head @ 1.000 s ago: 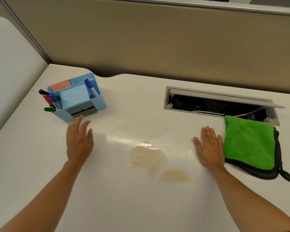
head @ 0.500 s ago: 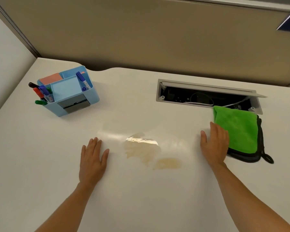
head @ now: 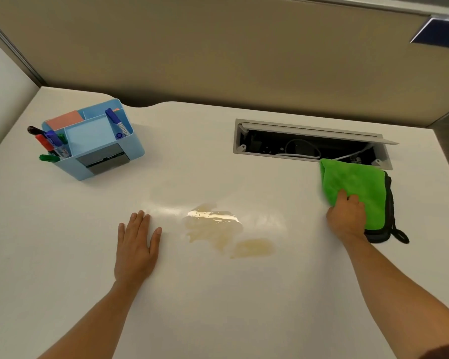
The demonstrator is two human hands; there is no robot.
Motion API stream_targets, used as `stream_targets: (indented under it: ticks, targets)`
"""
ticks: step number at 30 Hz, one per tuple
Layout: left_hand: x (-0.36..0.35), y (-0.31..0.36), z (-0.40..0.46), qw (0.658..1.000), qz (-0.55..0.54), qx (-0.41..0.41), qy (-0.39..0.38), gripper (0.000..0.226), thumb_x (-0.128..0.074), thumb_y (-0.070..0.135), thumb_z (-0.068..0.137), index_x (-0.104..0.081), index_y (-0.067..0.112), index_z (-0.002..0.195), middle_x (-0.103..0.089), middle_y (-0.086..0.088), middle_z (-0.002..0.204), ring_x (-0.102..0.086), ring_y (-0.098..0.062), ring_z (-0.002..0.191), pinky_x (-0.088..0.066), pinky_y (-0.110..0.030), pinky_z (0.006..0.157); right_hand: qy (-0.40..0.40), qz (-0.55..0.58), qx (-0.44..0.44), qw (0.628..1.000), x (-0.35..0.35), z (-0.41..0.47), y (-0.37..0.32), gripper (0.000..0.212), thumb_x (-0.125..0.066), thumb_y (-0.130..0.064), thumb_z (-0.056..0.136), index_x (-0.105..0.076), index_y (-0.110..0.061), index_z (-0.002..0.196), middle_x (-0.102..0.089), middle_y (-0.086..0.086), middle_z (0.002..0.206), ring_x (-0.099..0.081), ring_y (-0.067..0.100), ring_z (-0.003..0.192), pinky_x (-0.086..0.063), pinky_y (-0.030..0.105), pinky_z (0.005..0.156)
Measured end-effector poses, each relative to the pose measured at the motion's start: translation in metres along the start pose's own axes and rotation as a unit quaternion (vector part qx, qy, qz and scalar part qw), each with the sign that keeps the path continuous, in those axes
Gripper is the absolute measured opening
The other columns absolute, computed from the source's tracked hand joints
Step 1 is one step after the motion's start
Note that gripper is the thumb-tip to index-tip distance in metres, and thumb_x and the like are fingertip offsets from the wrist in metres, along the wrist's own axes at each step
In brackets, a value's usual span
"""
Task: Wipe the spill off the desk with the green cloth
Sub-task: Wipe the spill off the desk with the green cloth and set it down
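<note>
A yellowish-brown spill (head: 219, 230) lies in two patches near the middle of the white desk (head: 218, 294). The folded green cloth (head: 353, 185), edged in black, lies at the right, just in front of the cable hatch. My right hand (head: 346, 218) rests on the cloth's near left corner with its fingers curled into the fabric; the cloth still lies flat on the desk. My left hand (head: 136, 244) is pressed flat on the desk just left of the spill, fingers spread, holding nothing.
A light blue desk organiser (head: 94, 141) with markers and sticky notes stands at the back left. An open cable hatch (head: 311, 142) with wires is sunk into the desk at the back right. A beige partition (head: 218, 47) closes off the back.
My right hand slid right onto the cloth and curled its fingers into it. My left hand came nearer the spill and lies flat beside it.
</note>
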State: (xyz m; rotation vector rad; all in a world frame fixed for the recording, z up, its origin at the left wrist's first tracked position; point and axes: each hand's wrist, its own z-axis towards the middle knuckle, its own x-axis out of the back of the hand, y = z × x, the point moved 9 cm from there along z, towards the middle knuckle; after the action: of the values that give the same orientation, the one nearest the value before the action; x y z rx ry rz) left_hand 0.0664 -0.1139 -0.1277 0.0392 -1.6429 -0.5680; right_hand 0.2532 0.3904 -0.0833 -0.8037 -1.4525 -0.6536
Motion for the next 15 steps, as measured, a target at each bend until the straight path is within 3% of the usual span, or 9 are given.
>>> stream_targets:
  ticks: [4, 8, 15]
  targets:
    - [-0.001, -0.001, 0.000, 1.000, 0.002, 0.004, -0.002, 0.068, -0.019, 0.055, 0.095, -0.029, 0.013, 0.147, -0.027, -0.004, 0.158, -0.010, -0.012, 0.147, 0.002, -0.035, 0.121, -0.028, 0.038, 0.018, 0.999, -0.004, -0.002, -0.010, 0.040, -0.051, -0.003, 0.083, -0.049, 0.008, 0.121, -0.056, 0.033, 0.101, -0.056, 0.047, 0.089, -0.048, 0.048, 0.077]
    - [-0.001, 0.000, 0.000, 1.000, 0.004, 0.003, -0.001, 0.069, -0.019, 0.056, 0.095, -0.030, 0.012, 0.147, -0.027, -0.005, 0.157, -0.010, -0.013, 0.147, 0.002, -0.035, 0.121, -0.048, 0.094, 0.048, 0.993, -0.014, -0.025, -0.037, 0.057, -0.051, -0.008, 0.083, -0.042, -0.001, 0.139, -0.060, 0.025, 0.103, -0.058, 0.041, 0.092, -0.046, 0.041, 0.078]
    - [-0.001, 0.000, 0.000, 1.000, 0.008, 0.000, -0.004, 0.070, -0.017, 0.058, 0.095, -0.029, 0.012, 0.147, -0.027, -0.005, 0.158, -0.010, -0.013, 0.147, 0.002, -0.035, 0.121, -0.109, 0.156, 0.140, 0.972, -0.031, -0.093, -0.109, 0.067, -0.053, -0.016, 0.079, -0.040, -0.015, 0.144, -0.064, 0.019, 0.106, -0.060, 0.036, 0.091, -0.051, 0.040, 0.077]
